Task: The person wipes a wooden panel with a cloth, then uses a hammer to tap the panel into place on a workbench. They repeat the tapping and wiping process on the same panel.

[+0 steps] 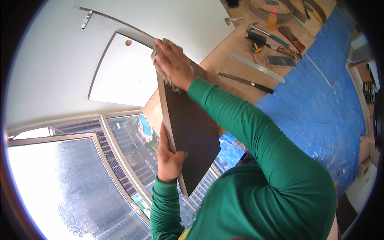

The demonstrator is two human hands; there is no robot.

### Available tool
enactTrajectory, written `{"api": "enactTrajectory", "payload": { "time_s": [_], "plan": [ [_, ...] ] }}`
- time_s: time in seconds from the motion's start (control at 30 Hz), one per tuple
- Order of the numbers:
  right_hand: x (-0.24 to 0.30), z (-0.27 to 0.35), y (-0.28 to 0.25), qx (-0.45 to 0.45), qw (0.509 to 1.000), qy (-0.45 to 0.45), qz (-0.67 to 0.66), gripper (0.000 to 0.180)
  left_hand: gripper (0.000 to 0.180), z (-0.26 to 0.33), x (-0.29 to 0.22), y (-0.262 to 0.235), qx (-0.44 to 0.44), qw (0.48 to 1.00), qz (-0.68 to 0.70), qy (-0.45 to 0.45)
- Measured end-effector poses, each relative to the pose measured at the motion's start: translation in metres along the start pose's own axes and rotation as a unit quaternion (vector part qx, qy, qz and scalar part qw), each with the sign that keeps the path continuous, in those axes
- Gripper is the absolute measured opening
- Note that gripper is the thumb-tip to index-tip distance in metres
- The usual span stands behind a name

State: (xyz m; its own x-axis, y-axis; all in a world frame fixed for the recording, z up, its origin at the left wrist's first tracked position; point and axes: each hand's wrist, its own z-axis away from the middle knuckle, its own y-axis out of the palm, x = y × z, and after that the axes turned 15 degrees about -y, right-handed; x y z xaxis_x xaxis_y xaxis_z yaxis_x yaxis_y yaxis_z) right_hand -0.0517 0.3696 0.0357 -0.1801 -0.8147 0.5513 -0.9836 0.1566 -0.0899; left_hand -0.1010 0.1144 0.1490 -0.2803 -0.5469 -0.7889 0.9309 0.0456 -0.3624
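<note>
A dark brown wooden board point(196, 132) with a paler edge stands tilted in front of me. My left hand point(170, 159) grips its lower left edge, thumb on the dark face and fingers behind. At the top end, my right hand point(175, 64) presses a crumpled beige rag point(163, 74) against the board's edge and corner. Its fingers lie over the cloth, and part of the rag is hidden under the palm. Behind the board is a white panel point(120, 72) with a round hole near its top.
The wooden worktop point(236, 76) at the right carries a hammer point(268, 35), a metal ruler point(257, 68), a file point(246, 83), a sanding block point(281, 61) and an orange-capped bottle point(272, 20). Blue sheeting point(316, 104) lies beyond. A window point(76, 180) is at the lower left.
</note>
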Motion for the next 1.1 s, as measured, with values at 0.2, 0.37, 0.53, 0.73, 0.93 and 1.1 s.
{"api": "enactTrajectory", "payload": {
  "time_s": [0.2, 0.37, 0.53, 0.73, 0.93, 1.1],
  "plan": [
    [-0.083, 0.016, 0.024, 0.031, 0.911, 0.325, -0.252, 0.037, 0.111, 0.000, -0.008, -0.003, -0.013, 0.996, 0.055, -0.072],
    [-0.145, 0.086, 0.031, 0.020, 0.869, 0.428, -0.247, 0.047, 0.101, 0.002, -0.014, -0.001, -0.016, 0.995, 0.048, -0.091],
    [-0.188, 0.128, 0.041, 0.095, 0.836, 0.482, -0.245, 0.054, 0.070, 0.003, -0.035, 0.006, -0.103, 0.980, -0.101, -0.134],
    [-0.178, 0.127, 0.046, 0.090, 0.853, 0.482, -0.177, 0.056, 0.034, -0.026, -0.048, -0.002, -0.226, 0.928, -0.252, -0.159],
    [-0.148, 0.090, 0.019, 0.069, 0.894, 0.395, -0.198, 0.053, 0.026, 0.012, -0.049, -0.001, -0.262, 0.938, -0.192, -0.121],
    [-0.085, -0.016, -0.020, 0.094, 0.937, 0.266, -0.205, 0.051, 0.022, 0.085, -0.049, -0.017, -0.290, 0.953, -0.050, -0.077]
  ]
}}
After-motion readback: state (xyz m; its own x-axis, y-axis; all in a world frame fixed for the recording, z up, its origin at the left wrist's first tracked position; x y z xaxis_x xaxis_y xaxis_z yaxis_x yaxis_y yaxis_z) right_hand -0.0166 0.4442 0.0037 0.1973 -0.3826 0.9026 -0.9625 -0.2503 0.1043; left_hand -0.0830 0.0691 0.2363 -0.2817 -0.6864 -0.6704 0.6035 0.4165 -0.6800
